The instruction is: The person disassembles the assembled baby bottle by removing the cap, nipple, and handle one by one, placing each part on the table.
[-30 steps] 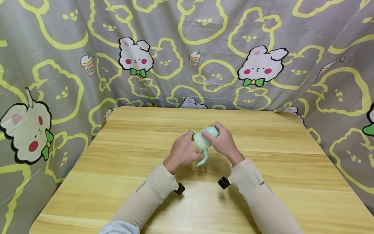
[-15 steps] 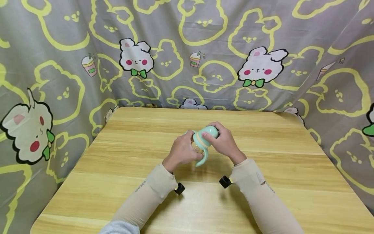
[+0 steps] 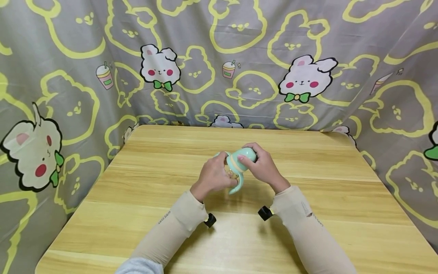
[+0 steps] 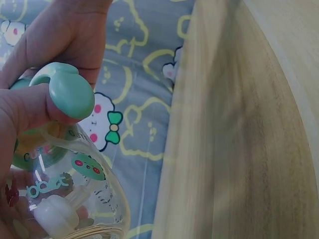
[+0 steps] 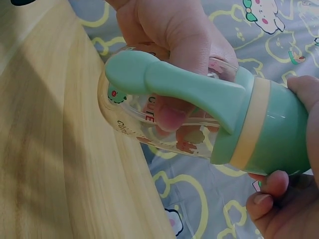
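Both hands are occupied with one bottle [image 5: 197, 137]. Left hand [image 3: 213, 175] grips the clear body; in the right wrist view one digit passes behind a handle [image 5: 194, 89] and presses on the wall. Right hand [image 3: 265, 163] is wrapped round the mint cap [image 5: 284, 134], thumb on the near side, fingertips beneath.

Location: the bottle is held tilted over the middle of the bench [image 3: 226, 247], cap end towards the person's right. It appears raised off the surface; the left hand hides its base in the head view, so full clearance is not confirmed.

Progress, as found: the bottle is in hand and both ends are secured. The cap sits against the cream band [image 5: 251, 124], with no visible gap between them. The handle piece is in place on the other side of that band. A white straw weight [image 4: 57, 214] shows inside, through the printed wall. Liquid inside cannot be established.

Outstanding, in this inspector's judgement: the cap is not separated from the bottle, neither hand has released, and the bottle has not been set down. Whether the right hand is twisting, pulling or merely steadying the cap cannot be determined from these views. No damage noted on the visible parts.
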A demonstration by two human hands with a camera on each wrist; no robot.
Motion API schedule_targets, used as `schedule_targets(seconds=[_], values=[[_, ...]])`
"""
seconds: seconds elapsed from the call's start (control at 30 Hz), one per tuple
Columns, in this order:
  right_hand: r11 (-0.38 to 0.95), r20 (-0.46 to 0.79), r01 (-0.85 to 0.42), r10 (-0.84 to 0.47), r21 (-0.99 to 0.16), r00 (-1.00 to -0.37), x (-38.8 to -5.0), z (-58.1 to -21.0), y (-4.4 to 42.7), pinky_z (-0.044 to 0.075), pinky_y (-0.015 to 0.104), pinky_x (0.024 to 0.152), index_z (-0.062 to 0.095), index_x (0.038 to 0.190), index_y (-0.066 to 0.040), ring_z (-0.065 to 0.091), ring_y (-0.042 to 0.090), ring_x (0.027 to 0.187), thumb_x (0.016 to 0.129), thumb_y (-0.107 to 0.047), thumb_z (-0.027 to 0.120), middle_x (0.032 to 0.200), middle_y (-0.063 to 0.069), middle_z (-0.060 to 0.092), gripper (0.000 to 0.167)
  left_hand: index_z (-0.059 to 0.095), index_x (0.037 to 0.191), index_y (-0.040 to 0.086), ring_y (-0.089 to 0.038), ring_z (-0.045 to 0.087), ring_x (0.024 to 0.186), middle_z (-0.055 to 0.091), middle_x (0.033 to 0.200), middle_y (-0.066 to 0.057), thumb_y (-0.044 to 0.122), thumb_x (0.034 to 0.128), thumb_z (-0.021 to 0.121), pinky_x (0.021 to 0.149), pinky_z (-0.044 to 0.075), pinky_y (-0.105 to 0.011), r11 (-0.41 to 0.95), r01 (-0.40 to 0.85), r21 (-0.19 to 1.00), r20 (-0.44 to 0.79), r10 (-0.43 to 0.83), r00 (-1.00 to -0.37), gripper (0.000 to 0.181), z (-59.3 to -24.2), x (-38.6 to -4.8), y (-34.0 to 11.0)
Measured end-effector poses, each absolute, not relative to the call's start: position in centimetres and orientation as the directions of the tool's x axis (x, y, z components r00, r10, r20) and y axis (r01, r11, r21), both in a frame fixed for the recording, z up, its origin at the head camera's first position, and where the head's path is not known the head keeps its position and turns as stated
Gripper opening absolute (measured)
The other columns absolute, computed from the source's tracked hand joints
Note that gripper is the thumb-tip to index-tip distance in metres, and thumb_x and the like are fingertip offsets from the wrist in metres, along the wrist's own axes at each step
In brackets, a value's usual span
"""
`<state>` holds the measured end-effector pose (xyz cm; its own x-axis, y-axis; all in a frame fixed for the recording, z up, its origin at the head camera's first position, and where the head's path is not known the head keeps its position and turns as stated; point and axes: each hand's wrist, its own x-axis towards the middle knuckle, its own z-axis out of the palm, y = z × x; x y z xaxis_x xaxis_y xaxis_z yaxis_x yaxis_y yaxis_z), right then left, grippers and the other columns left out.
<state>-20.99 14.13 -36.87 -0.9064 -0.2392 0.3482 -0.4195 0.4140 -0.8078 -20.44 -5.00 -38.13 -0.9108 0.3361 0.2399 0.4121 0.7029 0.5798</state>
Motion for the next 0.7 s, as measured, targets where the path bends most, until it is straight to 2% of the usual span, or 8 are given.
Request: schedule_targets(seconds=[0.13, 0.47, 0.7], values=[[0.411, 0.351, -0.427, -0.249, -0.806, -0.903, -20.9, -36.8, 14.2, 0.048, 0.037, 0.061, 0.056, 0.118, -0.007, 0.055, 0.023, 0.071, 0.092, -0.025, 0.065, 0.093, 0.013, 0.06, 0.033, 0.053, 0.108, 0.013, -0.014, 0.056, 0.079, 0.059, 0.093, 0.004, 0.036, 0.0594, 0.084, 0.067, 0.048, -0.031, 0.711, 0.404, 0.576, 0.228, 0.335, -0.914, 0.063, -38.1, -20.5, -5.0], [0.403, 0.344, -0.429, -0.268, -0.809, -0.9, -21.1, -37.0, 14.3, 0.047, 0.036, 0.06, 0.055, 0.121, -0.005, 0.053, 0.023, 0.07, 0.094, -0.021, 0.063, 0.093, 0.015, 0.061, 0.032, 0.053, 0.111, 0.011, -0.014, 0.057, 0.078, 0.06, 0.093, 0.002, 0.037, 0.06, 0.084, 0.066, 0.048, -0.031, 0.713, 0.422, 0.559, 0.242, 0.346, -0.906, 0.065, -38.1, -20.5, -5.1], [0.417, 0.327, -0.42, -0.278, -0.806, -0.903, -20.1, -35.8, 14.0, 0.046, 0.036, 0.062, 0.052, 0.122, 0.003, 0.052, 0.022, 0.071, 0.095, -0.011, 0.06, 0.094, 0.019, 0.06, 0.032, 0.053, 0.112, 0.011, -0.014, 0.057, 0.078, 0.06, 0.093, 0.002, 0.036, 0.0599, 0.083, 0.067, 0.048, -0.031, 0.724, 0.42, 0.548, 0.236, 0.347, -0.907, 0.065, -37.9, -20.6, -5.0]])
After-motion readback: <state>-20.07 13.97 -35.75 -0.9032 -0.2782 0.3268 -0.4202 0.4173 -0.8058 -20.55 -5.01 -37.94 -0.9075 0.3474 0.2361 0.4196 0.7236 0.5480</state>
